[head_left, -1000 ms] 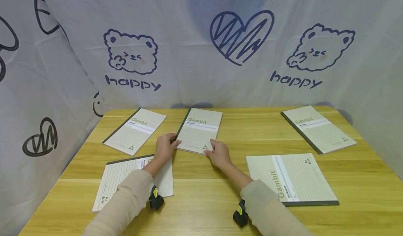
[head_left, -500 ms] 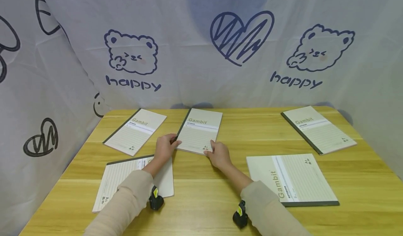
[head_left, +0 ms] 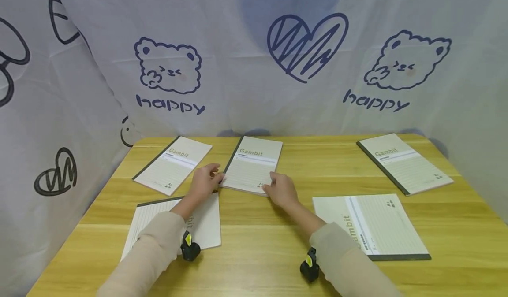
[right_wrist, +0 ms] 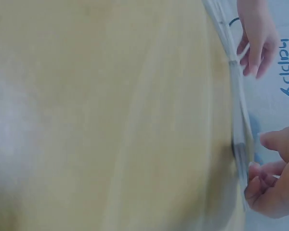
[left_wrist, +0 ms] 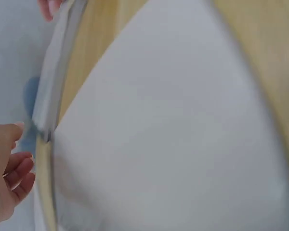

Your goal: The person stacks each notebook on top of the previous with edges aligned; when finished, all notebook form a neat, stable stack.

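A Gambit notebook [head_left: 254,162] with a dark spine lies at the middle back of the table, its spine on the left. My left hand [head_left: 204,183] is just off that notebook's lower left corner, fingers loosely bent and holding nothing. At the lower right corner, my right hand [head_left: 282,190] is very close to the edge; in the right wrist view its thumb and fingers stand apart. Beneath my left forearm lies another notebook [head_left: 204,226], partly covered by the sleeve; its pale cover [left_wrist: 164,120] fills much of the left wrist view, blurred.
A tilted notebook [head_left: 174,165] lies at the back left and another [head_left: 405,162] at the back right. A sideways notebook [head_left: 377,224] is at the front right, partly behind my right sleeve. Behind the wooden table [head_left: 258,261] hangs a printed white cloth [head_left: 238,76].
Both hands have let go of the middle notebook and drawn slightly apart, the left leftward and the right rightward. The notebooks have not visibly moved on the table; the head view has shifted slightly.
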A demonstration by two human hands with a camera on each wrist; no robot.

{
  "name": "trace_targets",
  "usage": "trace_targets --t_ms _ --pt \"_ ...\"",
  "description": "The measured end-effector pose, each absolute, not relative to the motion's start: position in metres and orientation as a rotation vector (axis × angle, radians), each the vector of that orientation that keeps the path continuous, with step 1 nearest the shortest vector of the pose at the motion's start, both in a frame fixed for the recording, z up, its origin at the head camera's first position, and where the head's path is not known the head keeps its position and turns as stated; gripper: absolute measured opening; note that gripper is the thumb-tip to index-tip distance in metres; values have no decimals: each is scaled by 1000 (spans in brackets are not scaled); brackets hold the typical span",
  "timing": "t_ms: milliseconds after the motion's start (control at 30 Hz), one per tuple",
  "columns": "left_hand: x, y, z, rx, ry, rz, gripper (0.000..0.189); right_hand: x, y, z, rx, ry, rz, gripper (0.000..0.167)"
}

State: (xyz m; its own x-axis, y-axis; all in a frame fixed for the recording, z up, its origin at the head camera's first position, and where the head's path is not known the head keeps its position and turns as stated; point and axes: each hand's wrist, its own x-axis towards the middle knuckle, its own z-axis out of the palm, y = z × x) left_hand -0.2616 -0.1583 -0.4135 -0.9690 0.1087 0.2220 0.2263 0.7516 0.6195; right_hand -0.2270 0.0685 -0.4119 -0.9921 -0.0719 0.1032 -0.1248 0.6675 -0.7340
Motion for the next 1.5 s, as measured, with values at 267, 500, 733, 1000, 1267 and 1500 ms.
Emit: trace_targets --t_ms 267,500,733,1000,1267,1500 --pt "-257 -197 -391 -219 -2683 -966 35 -233 69 -401 321 -2560 1315 34" --pt "-247 -223 -391 -180 -2634 -949 33 -231 54 -398 478 -2504 1357 31" --pt "-231 -241 -396 -142 -2681 -933 34 -224 31 -400 523 -2546 1400 32" --pt "-217 -250 -404 -145 -2744 -970 32 -212 7 -406 554 -2583 1536 35" --pt "-209 -250 -421 -193 -2780 -1017 32 -198 -10 -419 625 -2585 1601 33" --pt "-206 -249 -426 -236 -2808 -1016 34 -189 -17 -431 719 -2609 1587 35"
